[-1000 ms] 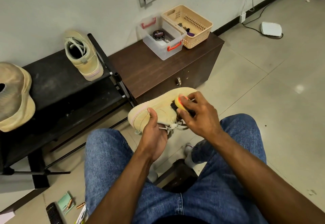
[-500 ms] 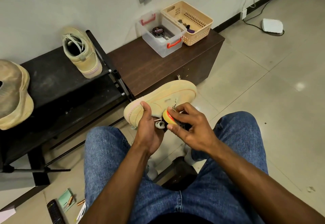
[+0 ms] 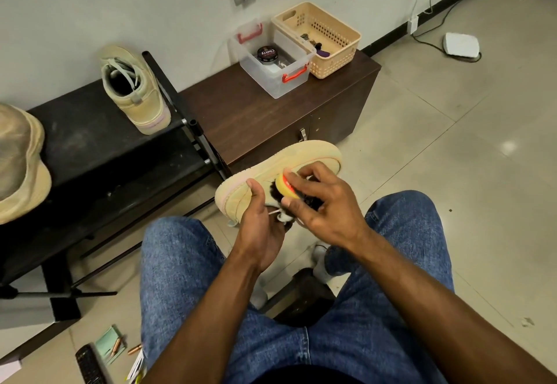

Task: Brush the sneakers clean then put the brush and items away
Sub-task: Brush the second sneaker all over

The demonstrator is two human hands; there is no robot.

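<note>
The sneaker [image 3: 280, 172], held on its side above the knees with its long axis running left-heel to right-toe, is gripped near the heel by the left hand [image 3: 259, 227], while the right hand [image 3: 325, 209] clasps the brush [image 3: 286, 190] against its side.

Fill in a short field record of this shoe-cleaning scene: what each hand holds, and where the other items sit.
left hand: left hand grips the beige suede sneaker
right hand: right hand holds the yellow-backed black-bristle brush against that sneaker
second shoe: matching beige sneaker stands on the black shoe rack
storage: clear plastic box and beige plastic basket on the brown cabinet
</note>
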